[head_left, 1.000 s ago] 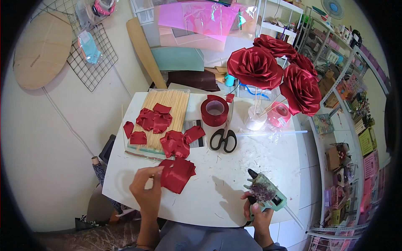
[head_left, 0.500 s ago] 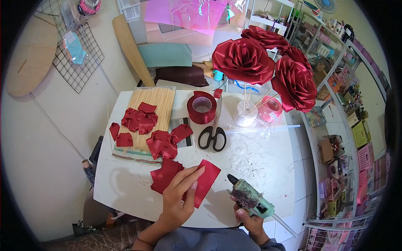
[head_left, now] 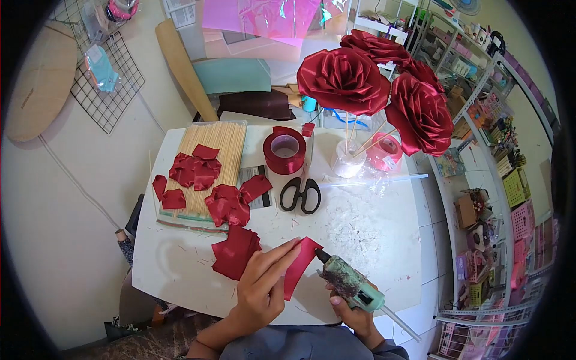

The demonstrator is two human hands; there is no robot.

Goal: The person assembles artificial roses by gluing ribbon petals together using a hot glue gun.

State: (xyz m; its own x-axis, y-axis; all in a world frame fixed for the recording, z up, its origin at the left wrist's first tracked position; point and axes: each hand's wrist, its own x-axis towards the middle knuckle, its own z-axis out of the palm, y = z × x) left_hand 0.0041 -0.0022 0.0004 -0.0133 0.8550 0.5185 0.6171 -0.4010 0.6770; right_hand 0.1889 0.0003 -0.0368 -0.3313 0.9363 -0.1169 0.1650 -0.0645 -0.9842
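Observation:
My left hand (head_left: 262, 288) holds a red ribbon piece (head_left: 298, 269) near the table's front edge, fingers pressed on its left side. In my right hand (head_left: 355, 314) is a green glue gun (head_left: 351, 282), its dark nozzle at the upper right corner of the ribbon piece; whether they touch is unclear. A stack of red ribbon pieces (head_left: 236, 252) lies left of my left hand. Black-handled scissors (head_left: 300, 195) lie farther back, below a red ribbon roll (head_left: 284, 151). Folded red petals (head_left: 228, 205) rest at the left.
Wooden sticks (head_left: 231, 141) lie in a pack at the back left, with more petals on top. Several red ribbon roses (head_left: 343, 82) stand on sticks in a white holder (head_left: 348, 161). Beside it is a pink tape roll (head_left: 384, 151). Shelves (head_left: 480, 120) stand at the right.
The glue gun has moved left and up, its nozzle now at the ribbon piece's corner. The ribbon piece has shifted and tilted slightly in my left hand. The whole view has shifted slightly.

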